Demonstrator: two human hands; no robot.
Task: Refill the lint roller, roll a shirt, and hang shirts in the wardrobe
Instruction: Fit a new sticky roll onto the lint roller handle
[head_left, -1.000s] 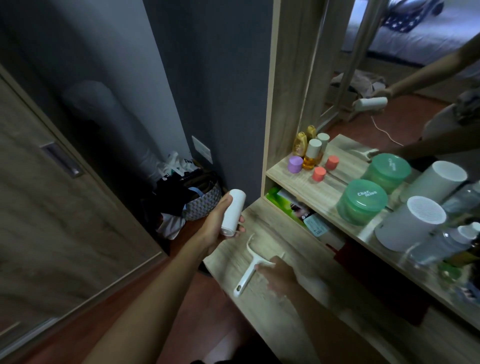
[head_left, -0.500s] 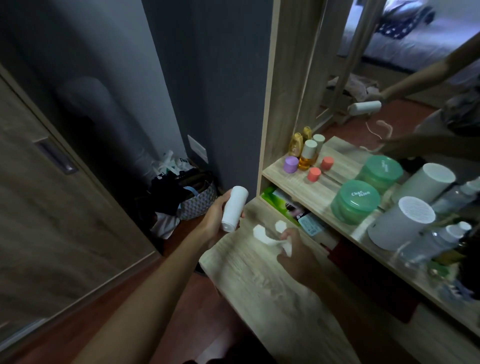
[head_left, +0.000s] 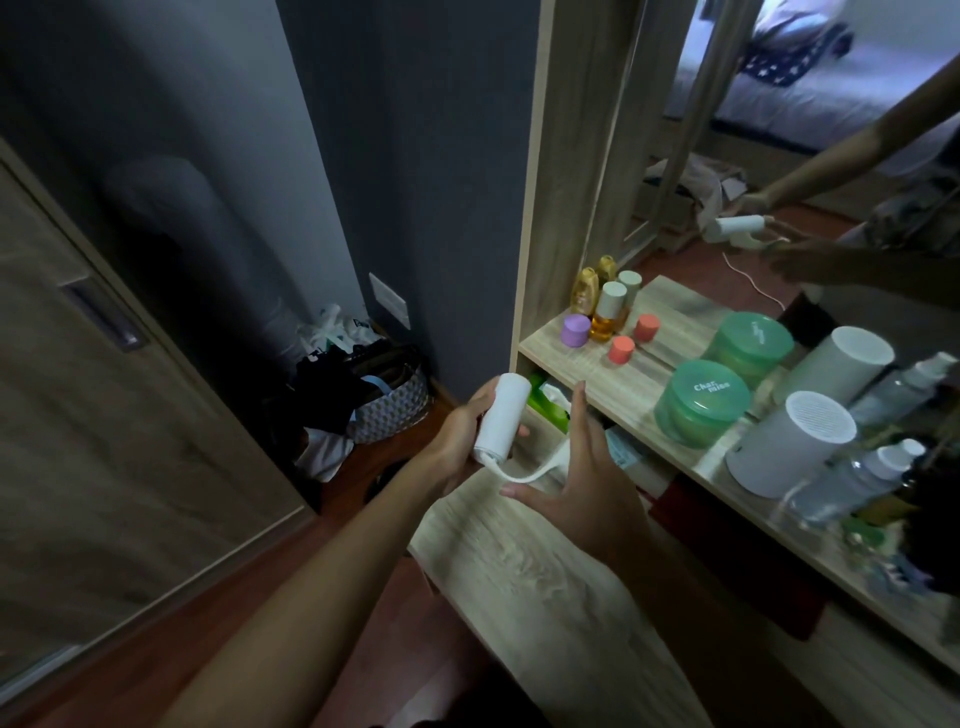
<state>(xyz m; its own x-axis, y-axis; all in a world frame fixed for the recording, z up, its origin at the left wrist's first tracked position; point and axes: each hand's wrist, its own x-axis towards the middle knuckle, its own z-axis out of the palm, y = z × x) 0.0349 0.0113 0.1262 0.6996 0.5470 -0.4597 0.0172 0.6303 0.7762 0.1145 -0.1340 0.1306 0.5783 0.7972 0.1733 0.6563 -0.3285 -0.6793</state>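
While left hand grips refill roll (tilted), right hand spreads.

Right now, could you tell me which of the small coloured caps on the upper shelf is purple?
The purple cap stands farthest left, beside the amber bottle; the other two caps are coral red.
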